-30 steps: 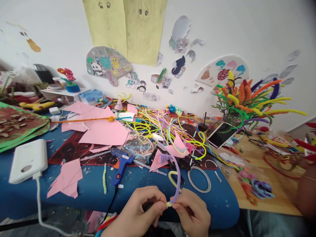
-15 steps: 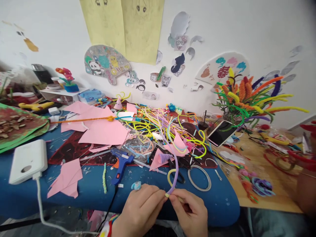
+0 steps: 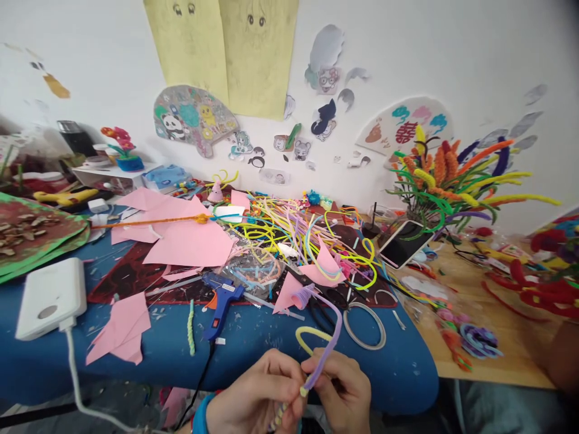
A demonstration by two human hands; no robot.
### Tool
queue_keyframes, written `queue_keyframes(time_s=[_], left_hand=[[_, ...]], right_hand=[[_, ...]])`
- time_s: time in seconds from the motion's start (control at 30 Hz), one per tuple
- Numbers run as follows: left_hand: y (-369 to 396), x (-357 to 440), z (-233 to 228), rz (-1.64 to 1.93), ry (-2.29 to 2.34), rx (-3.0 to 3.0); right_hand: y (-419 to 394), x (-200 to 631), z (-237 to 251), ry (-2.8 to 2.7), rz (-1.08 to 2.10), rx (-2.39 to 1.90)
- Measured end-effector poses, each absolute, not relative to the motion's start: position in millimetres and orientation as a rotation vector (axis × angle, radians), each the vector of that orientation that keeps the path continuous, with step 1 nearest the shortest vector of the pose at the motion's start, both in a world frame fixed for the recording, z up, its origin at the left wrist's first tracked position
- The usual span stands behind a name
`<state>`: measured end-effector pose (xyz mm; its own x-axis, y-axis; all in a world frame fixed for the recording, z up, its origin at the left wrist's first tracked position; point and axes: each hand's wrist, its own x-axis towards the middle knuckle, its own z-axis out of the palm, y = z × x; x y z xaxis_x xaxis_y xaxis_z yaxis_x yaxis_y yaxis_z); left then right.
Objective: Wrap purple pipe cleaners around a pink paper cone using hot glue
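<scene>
At the bottom middle, my left hand and my right hand meet at the blue table's near edge. Both pinch a lilac pipe cleaner that arches up from my fingers toward a small lilac coil on pink paper. A yellow pipe cleaner loops beside it, and its end sits at my fingertips. A twisted lilac-and-yellow length hangs below my left hand.
A blue glue gun lies left of my hands, its cord running off the edge. Pink paper scraps, a heap of pipe cleaners, a white ring, a white power bank, a phone and a pipe-cleaner bouquet crowd the table.
My hands dropped slightly toward the table edge. The lilac pipe cleaner bent further right into a wider arch, the yellow loop shifted left, and a twisted length now shows below my left hand.
</scene>
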<state>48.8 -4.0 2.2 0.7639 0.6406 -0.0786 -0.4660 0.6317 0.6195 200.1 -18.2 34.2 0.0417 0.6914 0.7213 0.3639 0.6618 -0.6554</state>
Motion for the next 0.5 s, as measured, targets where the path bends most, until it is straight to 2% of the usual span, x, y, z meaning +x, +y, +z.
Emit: queue_keyframes(time_s=[0.07, 0.13, 0.27, 0.33, 0.5], left_hand=[[0, 45, 8, 0.621, 0.341, 0.726], [1, 41, 18, 0.771, 0.505, 1.112], [0, 37, 32, 1.355, 0.853, 2.062], [-2, 39, 32, 1.512, 0.889, 2.362], [-5, 43, 33, 1.501, 0.839, 2.361]], right_hand=[[-19, 203, 32, -1.578, 0.265, -0.928], [-22, 207, 28, -1.593, 0.227, -0.987], [-27, 212, 22, -1.624, 0.19, -1.072], [-28, 211, 22, -1.654, 0.142, -1.067], [-27, 211, 19, -1.714, -0.027, -0.977]])
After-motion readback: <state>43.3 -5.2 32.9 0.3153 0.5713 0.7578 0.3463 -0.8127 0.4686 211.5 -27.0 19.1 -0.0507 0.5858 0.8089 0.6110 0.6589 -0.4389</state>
